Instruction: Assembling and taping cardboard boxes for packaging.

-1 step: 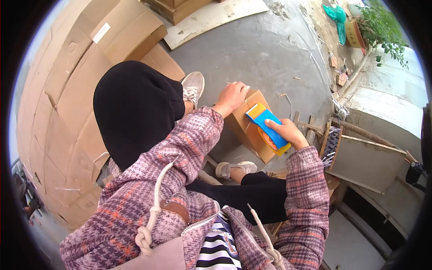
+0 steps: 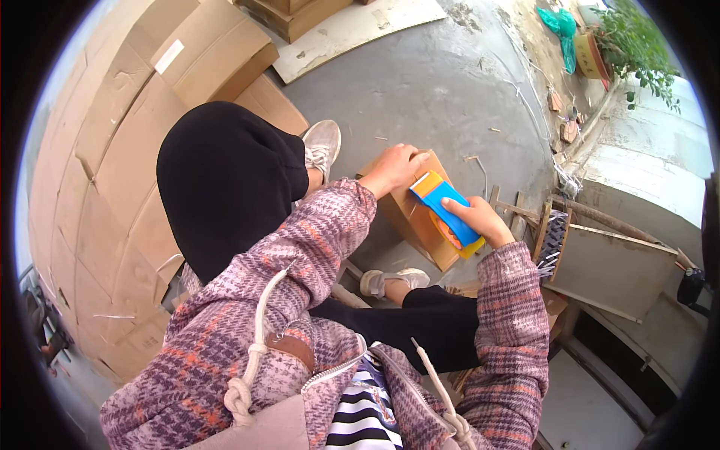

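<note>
A brown cardboard box stands between my feet. My left hand lies on the box's far end, its fingers stretched over the top edge. In my right hand is a blue and yellow tape dispenser, the thumb on its blue top and the fingers behind it. The dispenser slants over the right side of the box, its yellow front end just short of my left fingertips. A round orange part shows beneath the blue cover. Whether tape runs between the dispenser and the box I cannot make out.
Large cardboard sheets and boxes lean at the left. A pale board lies on the concrete floor at the far side. Wood pieces and a wooden frame stand right of my right hand. A potted plant is at the far right.
My left hand has moved right and slightly nearer, from above the box's far left edge onto its top. My right hand and the tape dispenser stay in place.
</note>
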The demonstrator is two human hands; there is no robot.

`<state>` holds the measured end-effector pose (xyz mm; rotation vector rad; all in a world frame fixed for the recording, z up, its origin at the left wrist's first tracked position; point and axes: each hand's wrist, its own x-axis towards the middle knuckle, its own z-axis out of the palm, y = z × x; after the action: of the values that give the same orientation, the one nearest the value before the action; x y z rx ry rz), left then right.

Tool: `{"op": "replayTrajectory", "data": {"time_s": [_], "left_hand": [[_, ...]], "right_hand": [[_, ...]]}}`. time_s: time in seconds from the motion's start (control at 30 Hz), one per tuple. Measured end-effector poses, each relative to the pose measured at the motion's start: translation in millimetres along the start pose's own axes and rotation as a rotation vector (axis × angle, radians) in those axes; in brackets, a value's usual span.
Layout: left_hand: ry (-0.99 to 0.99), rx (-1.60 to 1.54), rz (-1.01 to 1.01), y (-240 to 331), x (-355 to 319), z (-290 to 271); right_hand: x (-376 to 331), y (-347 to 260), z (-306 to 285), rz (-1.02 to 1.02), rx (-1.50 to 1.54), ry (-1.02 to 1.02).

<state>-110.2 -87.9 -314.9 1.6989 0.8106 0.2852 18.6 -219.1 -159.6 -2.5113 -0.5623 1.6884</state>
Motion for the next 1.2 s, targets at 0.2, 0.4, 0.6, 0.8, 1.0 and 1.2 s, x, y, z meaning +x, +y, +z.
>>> {"op": "replayTrajectory", "data": {"time_s": [0.2,0.4,0.6,0.8,1.0,1.2], "left_hand": [[-0.228,0.212,-0.093,9.6,-13.1,-0.1],[-0.247,0.255,-0.152,16.0,-13.1,4.6],[-0.262,0.313,-0.175,13.9,-10.2,4.1],[-0.238,0.366,-0.176,9.1,-9.8,7.3],[-0.275,0.361,-0.161,0.9,-6.1,4.2],[-0.290,0.442,-0.151,-0.2,-6.2,7.1]], "right_hand": [[12.5,4.6,-1.1,-0.013,-0.018,0.001],[16.4,36.6,-13.3,-0.135,0.253,-0.184],[-7.4,20.8,-12.5,-0.104,0.366,-0.256],[-6.0,56.6,-14.4,-0.131,0.279,-0.171],[-37.6,115.4,-19.9,-0.071,0.304,-0.133],[-42.8,141.7,-18.4,-0.040,0.288,-0.190]]}}
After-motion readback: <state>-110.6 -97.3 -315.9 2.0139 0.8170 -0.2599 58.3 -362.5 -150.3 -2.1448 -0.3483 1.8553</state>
